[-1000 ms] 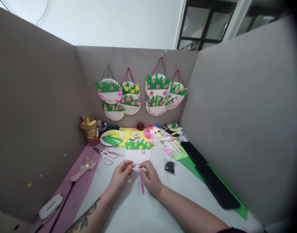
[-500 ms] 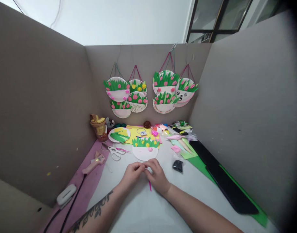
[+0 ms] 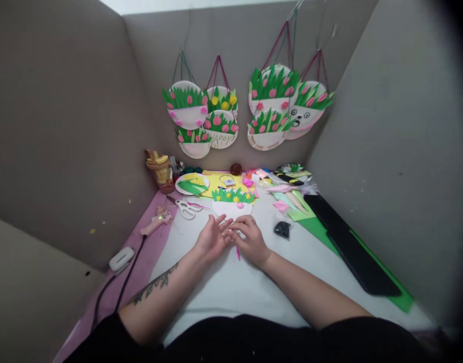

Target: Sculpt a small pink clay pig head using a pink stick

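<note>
My left hand [image 3: 212, 239] is turned palm up with its fingers stretched out. Against its fingers rest the curled, closed fingertips of my right hand [image 3: 251, 239]; whatever they pinch is too small to make out. A thin magenta strip [image 3: 238, 253] lies on the table below my right hand. Just beyond my fingers is a half paper plate [image 3: 226, 207] with green paper grass and yellow flowers along its top, and a small round pink piece [image 3: 240, 205] on its white front.
White-handled scissors [image 3: 186, 209] and a pink glue gun [image 3: 158, 222] lie left, a black packet [image 3: 282, 230] right. Behind are a plate of green cuttings [image 3: 192, 185] and clay packs [image 3: 288, 196]. Long black panels [image 3: 360, 257] line the right. Decorated plates [image 3: 186, 108] hang behind.
The view has tipped downward. My left hand has gone from pinching together with my right to lying spread, palm up; my right fingers stay close against it.
</note>
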The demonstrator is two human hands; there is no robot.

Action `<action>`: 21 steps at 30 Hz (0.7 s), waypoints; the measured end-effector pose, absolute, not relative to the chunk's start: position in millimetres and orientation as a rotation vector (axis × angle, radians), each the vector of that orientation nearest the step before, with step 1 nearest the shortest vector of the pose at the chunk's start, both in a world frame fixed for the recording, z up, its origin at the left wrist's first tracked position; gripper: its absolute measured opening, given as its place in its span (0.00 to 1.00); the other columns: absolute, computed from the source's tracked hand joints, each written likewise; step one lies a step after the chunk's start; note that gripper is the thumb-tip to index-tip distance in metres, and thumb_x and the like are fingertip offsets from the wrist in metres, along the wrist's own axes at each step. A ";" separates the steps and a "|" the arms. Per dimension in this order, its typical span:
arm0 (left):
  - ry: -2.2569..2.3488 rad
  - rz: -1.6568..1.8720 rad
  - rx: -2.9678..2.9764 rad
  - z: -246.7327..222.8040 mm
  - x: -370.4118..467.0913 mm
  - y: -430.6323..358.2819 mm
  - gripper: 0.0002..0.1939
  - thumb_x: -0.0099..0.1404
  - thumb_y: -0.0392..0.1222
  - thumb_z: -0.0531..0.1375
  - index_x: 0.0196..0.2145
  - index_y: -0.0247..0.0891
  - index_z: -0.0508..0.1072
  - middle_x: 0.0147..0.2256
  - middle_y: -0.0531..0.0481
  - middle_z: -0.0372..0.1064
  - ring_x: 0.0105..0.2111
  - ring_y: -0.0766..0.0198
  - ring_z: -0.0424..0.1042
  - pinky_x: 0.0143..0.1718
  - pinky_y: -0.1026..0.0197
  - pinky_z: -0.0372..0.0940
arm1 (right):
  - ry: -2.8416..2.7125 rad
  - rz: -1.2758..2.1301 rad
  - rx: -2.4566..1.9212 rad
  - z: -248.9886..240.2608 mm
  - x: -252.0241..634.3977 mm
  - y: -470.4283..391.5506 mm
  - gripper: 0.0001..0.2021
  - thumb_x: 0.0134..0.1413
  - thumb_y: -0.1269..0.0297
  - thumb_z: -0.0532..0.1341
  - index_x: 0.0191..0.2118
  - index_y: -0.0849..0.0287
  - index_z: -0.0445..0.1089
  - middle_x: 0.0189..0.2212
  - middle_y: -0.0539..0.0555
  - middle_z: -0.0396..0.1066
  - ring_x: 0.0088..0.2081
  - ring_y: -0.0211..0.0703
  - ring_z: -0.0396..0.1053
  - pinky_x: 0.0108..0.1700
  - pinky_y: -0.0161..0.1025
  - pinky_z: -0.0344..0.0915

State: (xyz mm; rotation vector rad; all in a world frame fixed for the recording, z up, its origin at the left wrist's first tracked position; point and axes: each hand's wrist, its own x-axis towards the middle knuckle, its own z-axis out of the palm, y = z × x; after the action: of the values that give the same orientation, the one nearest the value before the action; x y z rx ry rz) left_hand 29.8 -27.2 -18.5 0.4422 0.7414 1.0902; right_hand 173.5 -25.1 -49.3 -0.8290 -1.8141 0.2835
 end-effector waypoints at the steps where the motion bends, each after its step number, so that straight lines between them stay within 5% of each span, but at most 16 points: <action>1: 0.722 1.082 0.384 -14.7 31.8 -28.4 0.25 0.69 0.59 0.46 0.46 0.34 0.68 0.42 0.40 0.71 0.35 0.63 0.73 0.36 0.62 0.67 | -1.853 0.274 -0.795 -47.9 171.5 -27.1 0.07 0.57 0.66 0.60 0.40 0.52 0.75 0.37 0.54 0.69 0.42 0.46 0.65 0.47 0.50 0.65; 5: 0.658 1.061 0.204 -0.1 41.0 -30.5 0.32 0.70 0.60 0.38 0.52 0.29 0.63 0.46 0.33 0.70 0.41 0.56 0.74 0.38 0.56 0.70 | -1.898 0.225 -0.726 -41.1 163.6 -32.4 0.10 0.58 0.67 0.60 0.43 0.49 0.75 0.38 0.54 0.72 0.44 0.48 0.64 0.48 0.52 0.66; 14: 0.564 1.143 0.047 0.3 38.4 -21.6 0.32 0.70 0.61 0.35 0.55 0.36 0.61 0.50 0.38 0.69 0.46 0.56 0.73 0.40 0.55 0.72 | -2.075 0.210 -0.770 -40.8 169.8 -39.7 0.16 0.59 0.66 0.58 0.51 0.47 0.72 0.54 0.55 0.69 0.57 0.53 0.59 0.57 0.60 0.60; 21: 0.560 1.088 0.038 2.7 42.9 -27.1 0.32 0.70 0.60 0.38 0.55 0.32 0.63 0.49 0.36 0.69 0.47 0.55 0.73 0.41 0.55 0.72 | -1.862 0.328 -0.875 -36.3 157.9 -38.9 0.06 0.56 0.67 0.61 0.37 0.51 0.74 0.44 0.54 0.72 0.51 0.50 0.63 0.55 0.56 0.61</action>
State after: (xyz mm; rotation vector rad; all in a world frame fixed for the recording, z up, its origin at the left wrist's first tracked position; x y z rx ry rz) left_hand 42.9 -27.1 2.7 0.0377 0.5598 1.0883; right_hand 157.9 -38.9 -36.3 -0.8753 -1.8619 0.3281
